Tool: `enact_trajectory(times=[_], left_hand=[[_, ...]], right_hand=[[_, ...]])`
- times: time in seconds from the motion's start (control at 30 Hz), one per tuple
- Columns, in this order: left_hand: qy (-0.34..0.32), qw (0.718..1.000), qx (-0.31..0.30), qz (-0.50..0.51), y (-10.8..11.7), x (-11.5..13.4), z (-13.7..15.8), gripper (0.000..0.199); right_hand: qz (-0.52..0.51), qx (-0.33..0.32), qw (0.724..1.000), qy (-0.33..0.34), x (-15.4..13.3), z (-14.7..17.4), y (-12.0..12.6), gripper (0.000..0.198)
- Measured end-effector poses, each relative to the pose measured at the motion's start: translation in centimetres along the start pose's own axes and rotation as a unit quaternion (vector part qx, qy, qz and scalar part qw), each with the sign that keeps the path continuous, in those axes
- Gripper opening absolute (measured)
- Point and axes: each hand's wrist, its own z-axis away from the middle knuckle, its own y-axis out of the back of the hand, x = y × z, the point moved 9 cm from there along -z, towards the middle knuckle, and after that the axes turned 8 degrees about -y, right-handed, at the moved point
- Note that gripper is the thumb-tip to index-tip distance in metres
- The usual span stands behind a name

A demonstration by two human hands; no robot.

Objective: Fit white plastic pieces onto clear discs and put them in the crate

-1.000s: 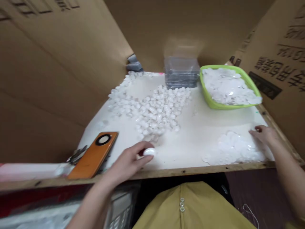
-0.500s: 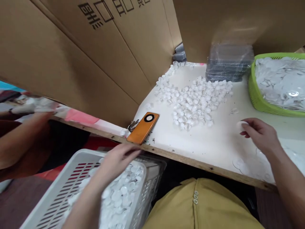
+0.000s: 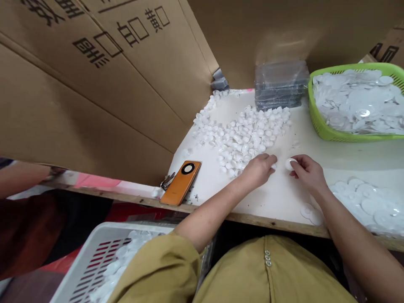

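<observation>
Left hand: the person's left hand (image 3: 260, 168) has its fingertips pressed together, pinching a small white piece (image 3: 274, 166) mostly hidden by the fingers, just above the bench (image 3: 277, 204) and beside the near right edge of the cap pile.
Right hand: the right hand (image 3: 309, 172) pinches a round white disc (image 3: 289, 164) between thumb and fingers; the disc faces the left hand, a narrow gap apart.
Cap pile: small, glossy white caps (image 3: 241, 141) spread across the middle of the bench, up to a plastic-wrapped grey stack (image 3: 280, 88).
Flat discs: a heap of thin white discs (image 3: 368, 204) lies beside the right forearm.
Green basket: a lime-green basket (image 3: 326, 134), heaped with white discs, stands at the back right.
Bench's left side: an orange phone (image 3: 180, 185) lies beside keys (image 3: 168, 181).
Below: a white slatted basket (image 3: 94, 235) holds more white pieces.
Far left: another person's forearm (image 3: 23, 179) shows past a cardboard panel (image 3: 104, 105).
</observation>
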Motion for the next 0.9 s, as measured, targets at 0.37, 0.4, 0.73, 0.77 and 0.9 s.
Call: enact_trajectory(times=[0.37,0.4,0.73,0.77,0.9], left_hand=[[-0.018,0.993,0.044,0.108,-3.9,-0.2,3.7,0.028],[-0.02,0.993,0.047,0.104,-3.9,-0.3,3.8,0.033],[-0.004,0.996,0.048,0.074,-4.6,-0.5,3.0,0.027],[-0.002,0.996,0.047,0.078,-4.6,-0.6,3.0,0.029],[-0.005,0.994,0.034,0.105,-4.1,-0.5,3.1,0.029]], right_hand=[[-0.014,-0.177,0.983,-0.045,-0.6,1.8,-2.3,0.029],[0.002,-0.197,0.979,-0.048,-0.5,2.1,-2.8,0.029],[0.096,-0.216,0.966,-0.102,1.2,2.7,-5.0,0.029],[0.106,-0.216,0.965,-0.104,1.3,2.6,-5.0,0.028],[0.155,-0.217,0.955,-0.131,1.4,2.2,-5.1,0.025]])
